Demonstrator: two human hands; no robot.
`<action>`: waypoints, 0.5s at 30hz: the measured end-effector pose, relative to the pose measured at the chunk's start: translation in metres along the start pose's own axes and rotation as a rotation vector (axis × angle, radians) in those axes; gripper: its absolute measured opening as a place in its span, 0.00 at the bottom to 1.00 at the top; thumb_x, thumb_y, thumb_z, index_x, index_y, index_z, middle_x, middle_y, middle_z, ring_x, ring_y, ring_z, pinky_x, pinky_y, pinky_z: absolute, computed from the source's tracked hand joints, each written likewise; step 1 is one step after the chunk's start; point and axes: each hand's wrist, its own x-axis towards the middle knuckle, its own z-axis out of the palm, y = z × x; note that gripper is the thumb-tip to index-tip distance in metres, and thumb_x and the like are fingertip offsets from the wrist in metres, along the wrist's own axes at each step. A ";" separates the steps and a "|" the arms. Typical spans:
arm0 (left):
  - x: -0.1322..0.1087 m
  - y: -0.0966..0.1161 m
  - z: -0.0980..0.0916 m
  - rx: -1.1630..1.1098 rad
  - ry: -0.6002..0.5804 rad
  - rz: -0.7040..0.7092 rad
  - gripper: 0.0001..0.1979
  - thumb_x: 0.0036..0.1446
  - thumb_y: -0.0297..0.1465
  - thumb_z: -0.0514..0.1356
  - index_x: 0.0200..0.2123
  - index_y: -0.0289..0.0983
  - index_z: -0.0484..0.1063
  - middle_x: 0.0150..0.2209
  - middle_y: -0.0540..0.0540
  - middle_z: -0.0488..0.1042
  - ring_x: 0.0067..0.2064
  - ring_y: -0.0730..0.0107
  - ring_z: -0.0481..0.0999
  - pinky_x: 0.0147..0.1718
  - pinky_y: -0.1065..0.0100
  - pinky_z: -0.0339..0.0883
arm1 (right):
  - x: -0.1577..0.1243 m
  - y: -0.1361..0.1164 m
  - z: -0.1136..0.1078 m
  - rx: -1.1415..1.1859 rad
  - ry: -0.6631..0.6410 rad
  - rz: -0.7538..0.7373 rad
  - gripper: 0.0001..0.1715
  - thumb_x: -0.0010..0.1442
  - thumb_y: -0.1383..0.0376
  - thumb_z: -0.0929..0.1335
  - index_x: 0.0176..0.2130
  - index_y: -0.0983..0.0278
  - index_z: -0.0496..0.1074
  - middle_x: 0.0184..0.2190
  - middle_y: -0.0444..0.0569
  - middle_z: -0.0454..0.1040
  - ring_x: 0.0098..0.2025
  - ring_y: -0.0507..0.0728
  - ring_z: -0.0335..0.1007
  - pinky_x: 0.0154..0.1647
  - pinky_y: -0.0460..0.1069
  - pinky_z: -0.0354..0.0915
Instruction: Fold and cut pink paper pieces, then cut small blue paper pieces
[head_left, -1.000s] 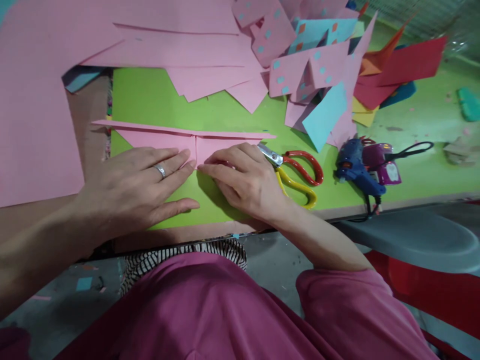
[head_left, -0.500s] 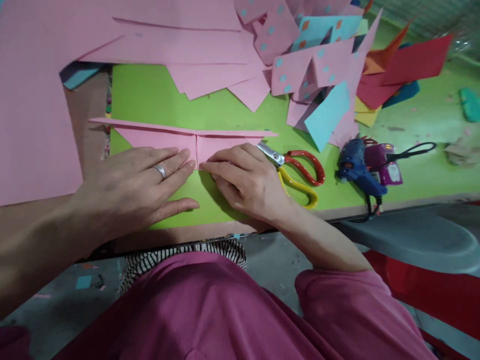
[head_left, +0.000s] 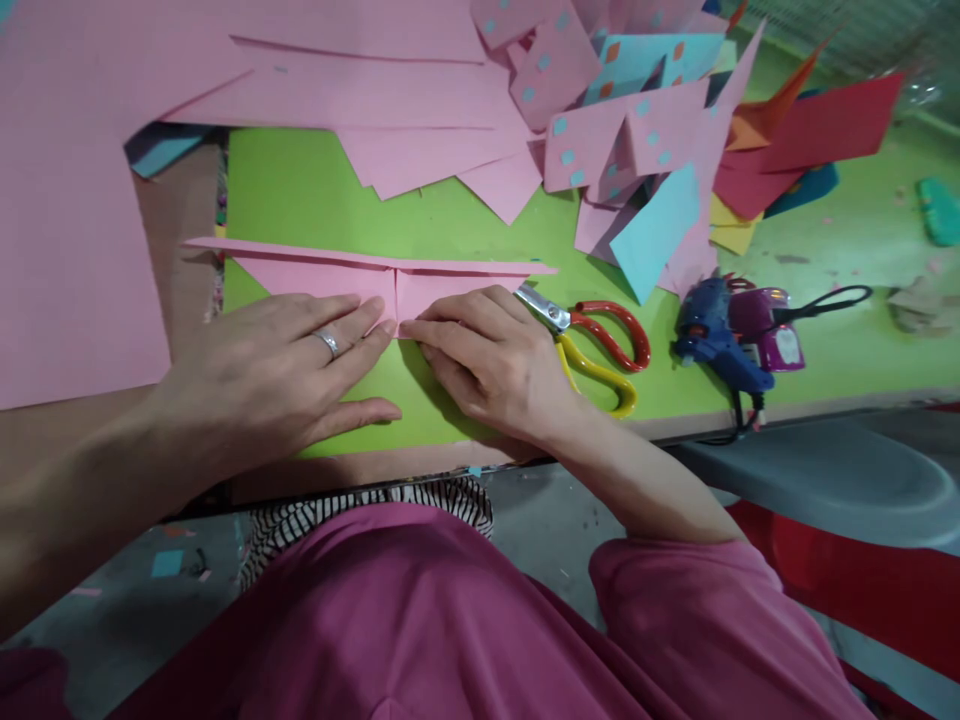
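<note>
A folded sheet of pink paper (head_left: 322,273) lies on the green tabletop, with a raised long edge at the back and a vertical crease in the middle. My left hand (head_left: 281,365), wearing a ring, rests flat on its left half, fingers stretched out and thumb apart. My right hand (head_left: 495,360) is curled on the right half, its fingertips pressed together at the paper's lower edge beside the crease; the thumb is partly hidden. Right next to that hand lie scissors (head_left: 553,315) with a red and a yellow handle, the blade tips hidden behind it.
Large pink sheets (head_left: 67,250) cover the left and back. Cut pink pieces with blue squares (head_left: 577,150) are heaped at the back right, near red paper (head_left: 825,130). A blue glue gun (head_left: 709,325) lies right of the scissors. A grey stool (head_left: 832,475) stands by the table's edge.
Both hands stay pressed on the pink paper in nearly the same pose. The whole view has shifted very slightly.
</note>
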 end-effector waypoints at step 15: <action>-0.001 0.000 -0.001 0.015 -0.021 0.000 0.24 0.69 0.44 0.58 0.62 0.39 0.73 0.58 0.36 0.79 0.60 0.44 0.78 0.55 0.46 0.77 | -0.001 -0.001 -0.001 -0.066 -0.029 0.007 0.18 0.72 0.69 0.63 0.54 0.61 0.78 0.48 0.52 0.80 0.49 0.59 0.72 0.51 0.56 0.66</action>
